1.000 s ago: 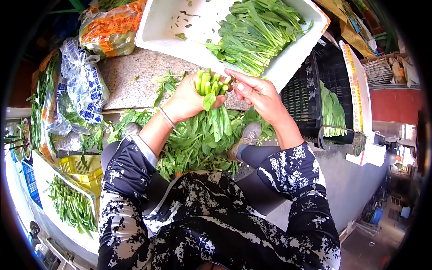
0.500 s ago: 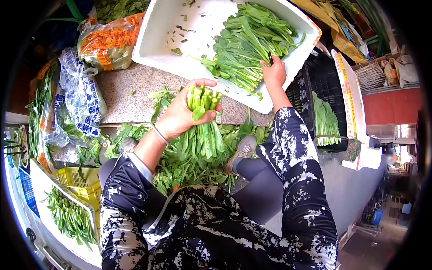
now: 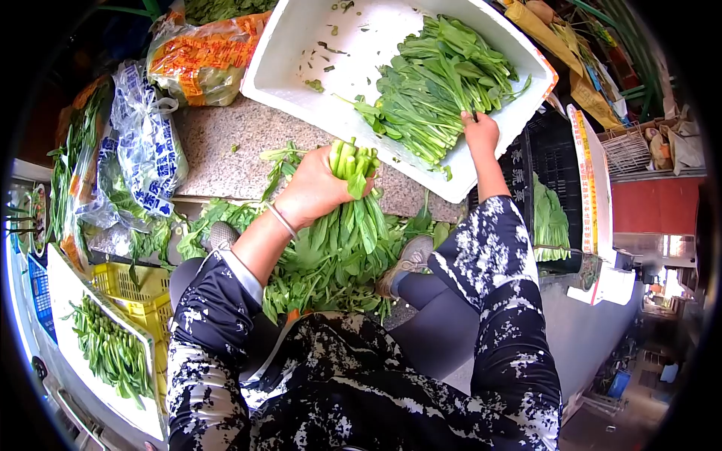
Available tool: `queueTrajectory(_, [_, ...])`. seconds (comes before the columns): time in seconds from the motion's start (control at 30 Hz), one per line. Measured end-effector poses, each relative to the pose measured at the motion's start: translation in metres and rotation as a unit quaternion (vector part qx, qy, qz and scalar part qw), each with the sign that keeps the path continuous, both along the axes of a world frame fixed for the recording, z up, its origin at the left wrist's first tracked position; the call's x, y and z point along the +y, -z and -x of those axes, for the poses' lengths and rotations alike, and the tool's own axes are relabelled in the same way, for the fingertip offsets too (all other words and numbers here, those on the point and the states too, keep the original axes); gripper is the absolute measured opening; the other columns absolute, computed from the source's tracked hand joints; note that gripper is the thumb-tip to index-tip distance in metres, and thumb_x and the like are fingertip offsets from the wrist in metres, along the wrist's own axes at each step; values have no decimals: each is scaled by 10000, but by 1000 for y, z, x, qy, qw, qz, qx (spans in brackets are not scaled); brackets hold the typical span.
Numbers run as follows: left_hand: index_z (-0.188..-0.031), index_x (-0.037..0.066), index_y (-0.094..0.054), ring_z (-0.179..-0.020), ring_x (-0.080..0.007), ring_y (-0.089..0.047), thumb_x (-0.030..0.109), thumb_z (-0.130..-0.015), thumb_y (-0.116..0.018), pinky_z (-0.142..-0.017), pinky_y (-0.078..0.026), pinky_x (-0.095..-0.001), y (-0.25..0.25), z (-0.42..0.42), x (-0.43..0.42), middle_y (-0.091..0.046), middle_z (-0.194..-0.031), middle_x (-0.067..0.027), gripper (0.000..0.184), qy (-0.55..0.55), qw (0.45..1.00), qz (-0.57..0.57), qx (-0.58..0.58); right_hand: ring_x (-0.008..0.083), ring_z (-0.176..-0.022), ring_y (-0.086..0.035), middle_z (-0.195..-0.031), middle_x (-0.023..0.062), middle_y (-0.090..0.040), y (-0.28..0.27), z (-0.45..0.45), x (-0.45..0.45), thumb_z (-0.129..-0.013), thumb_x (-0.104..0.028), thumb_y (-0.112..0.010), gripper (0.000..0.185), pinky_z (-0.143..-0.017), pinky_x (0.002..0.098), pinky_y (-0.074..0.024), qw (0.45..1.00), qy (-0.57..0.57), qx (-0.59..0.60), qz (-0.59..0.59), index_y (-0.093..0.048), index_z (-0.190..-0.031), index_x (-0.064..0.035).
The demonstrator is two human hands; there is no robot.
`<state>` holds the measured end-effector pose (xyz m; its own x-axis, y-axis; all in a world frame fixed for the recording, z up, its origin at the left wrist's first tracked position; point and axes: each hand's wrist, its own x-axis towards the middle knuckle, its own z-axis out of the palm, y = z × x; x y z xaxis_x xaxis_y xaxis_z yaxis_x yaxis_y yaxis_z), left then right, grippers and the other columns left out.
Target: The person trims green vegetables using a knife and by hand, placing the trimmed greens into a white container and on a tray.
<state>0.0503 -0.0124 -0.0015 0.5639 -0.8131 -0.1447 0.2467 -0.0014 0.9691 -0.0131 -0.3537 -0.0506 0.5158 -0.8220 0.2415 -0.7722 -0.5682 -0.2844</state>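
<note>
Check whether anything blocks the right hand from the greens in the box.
Nothing visible does: the right hand, holding a small dark object, reaches over the edge of the white foam box to the stem ends of the leafy greens.

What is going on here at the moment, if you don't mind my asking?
A person's left hand grips a bunch of leafy greens, stem ends up, over a heap of loose greens. The right hand is at the near edge of a pile of greens in the white box, holding a small dark object too little visible to name.
</note>
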Motion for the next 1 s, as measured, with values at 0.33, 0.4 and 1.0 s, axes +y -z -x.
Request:
queueTrajectory(0.33, [-876, 40, -603, -1085, -282, -496, 36, -552, -673, -867, -449, -360, -3, 21, -4, -492, -1209, -92, 332, 9, 875, -10, -485, 68, -549, -482, -704, 38, -606, -62, 59, 104, -786, -155, -619, 138, -456, 182, -368, 861, -111, -38, -495, -597, -767, -20])
queueTrajectory(0.4, [-871, 50, -608, -1207, -272, -392, 36, -552, -672, -916, -424, -349, -4, 26, -4, -442, -1269, -100, 326, 72, 835, -21, -545, 78, -556, -493, -679, 34, -596, -74, 66, 136, -787, -151, -619, 147, -475, 199, -382, 835, -183, 10, -520, -601, -764, -7])
queueTrajectory(1.0, [-1028, 27, -560, -829, -66, -543, 9, -699, -674, -771, -452, -229, 2, 21, 0, -599, -945, 4, 349, 170, 983, 68, 13, 38, -562, -446, -701, 19, -573, -87, 71, 174, -856, -281, -564, 292, -459, 162, -347, 759, -198, -232, -575, -604, -907, 3])
